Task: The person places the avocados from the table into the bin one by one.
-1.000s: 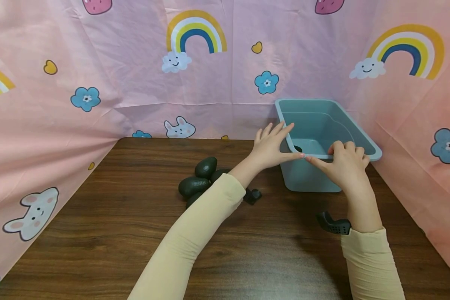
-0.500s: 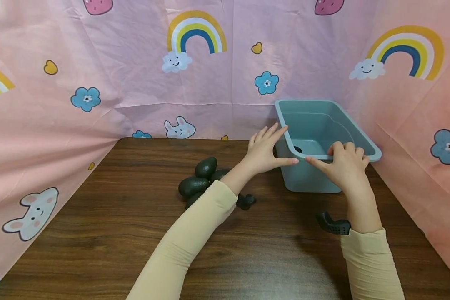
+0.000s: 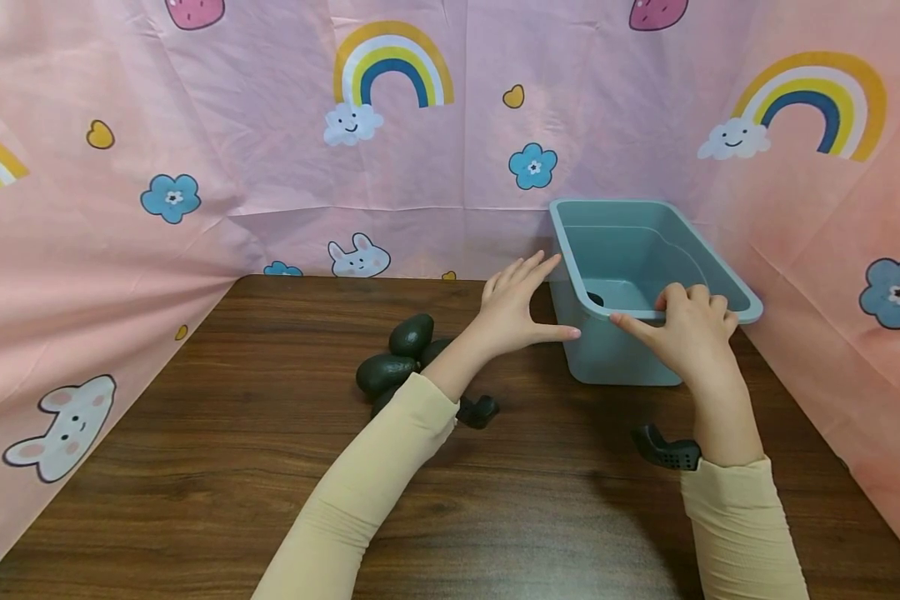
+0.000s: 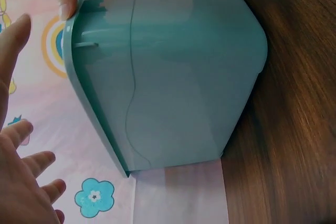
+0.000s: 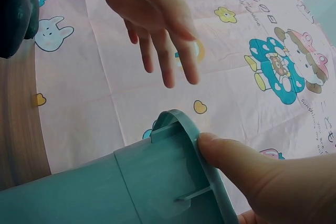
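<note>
A blue-green plastic bin (image 3: 622, 346) stands upright at the back right of the table. My right hand (image 3: 693, 333) grips its near rim, thumb outside and fingers curled over inside; the right wrist view shows the thumb (image 5: 226, 156) against the rim. My left hand (image 3: 506, 312) is left of the bin, fingers spread and holding nothing. In the left wrist view its fingers (image 4: 37, 163) are apart from the bin wall (image 4: 173, 93). A small dark rounded thing (image 3: 595, 298) shows inside the bin, mostly hidden by the rim. Several dark green avocados (image 3: 387, 375) lie beside my left forearm, which partly covers them.
The brown wood-grain table (image 3: 217, 467) reaches to a pink printed cloth (image 3: 435, 167) hung behind and at both sides. The bin is close to the back cloth. Black wrist mounts (image 3: 667, 448) stick out from both wrists.
My left hand has moved away from the bin's rim, to the left and slightly toward me, fingers still spread. My right hand has stayed on the rim, and the bin has not visibly moved.
</note>
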A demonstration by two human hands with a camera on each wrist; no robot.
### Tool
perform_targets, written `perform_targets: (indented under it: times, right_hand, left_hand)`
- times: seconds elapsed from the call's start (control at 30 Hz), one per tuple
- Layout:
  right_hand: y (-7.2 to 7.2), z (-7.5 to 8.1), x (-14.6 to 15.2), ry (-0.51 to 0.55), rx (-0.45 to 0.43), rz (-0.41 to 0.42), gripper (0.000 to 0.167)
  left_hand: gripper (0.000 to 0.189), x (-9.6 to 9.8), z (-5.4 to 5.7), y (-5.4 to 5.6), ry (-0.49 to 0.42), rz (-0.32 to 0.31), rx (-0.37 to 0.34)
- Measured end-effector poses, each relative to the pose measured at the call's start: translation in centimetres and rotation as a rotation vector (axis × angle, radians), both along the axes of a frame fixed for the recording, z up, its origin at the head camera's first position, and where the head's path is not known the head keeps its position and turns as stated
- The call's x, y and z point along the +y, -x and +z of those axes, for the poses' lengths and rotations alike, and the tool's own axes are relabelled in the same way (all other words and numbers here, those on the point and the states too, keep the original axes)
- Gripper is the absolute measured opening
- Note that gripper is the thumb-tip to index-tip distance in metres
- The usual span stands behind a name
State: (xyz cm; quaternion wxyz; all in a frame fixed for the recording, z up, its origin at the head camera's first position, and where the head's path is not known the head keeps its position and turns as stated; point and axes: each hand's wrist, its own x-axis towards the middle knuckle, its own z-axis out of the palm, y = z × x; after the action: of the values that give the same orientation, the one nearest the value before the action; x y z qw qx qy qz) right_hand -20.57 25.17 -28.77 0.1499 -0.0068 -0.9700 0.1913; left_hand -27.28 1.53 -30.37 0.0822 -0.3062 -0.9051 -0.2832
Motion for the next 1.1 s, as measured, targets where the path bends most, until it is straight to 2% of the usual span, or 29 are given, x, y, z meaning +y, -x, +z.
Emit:
perform_targets:
  times: [0.5,1.1]
  right_hand:
    - [0.1,-0.2,0.2,0.011,-0.003,0.005,0.074]
    - [0.1,-0.2,0.2,0.021,-0.002,0.011,0.075]
  left_hand:
    - [0.105,-2.1,-0.1,-0.9,-0.081,-0.058,-0.016]
    - [0.104,-4.5,-0.9,-2.0,-0.125,-0.020,-0.014]
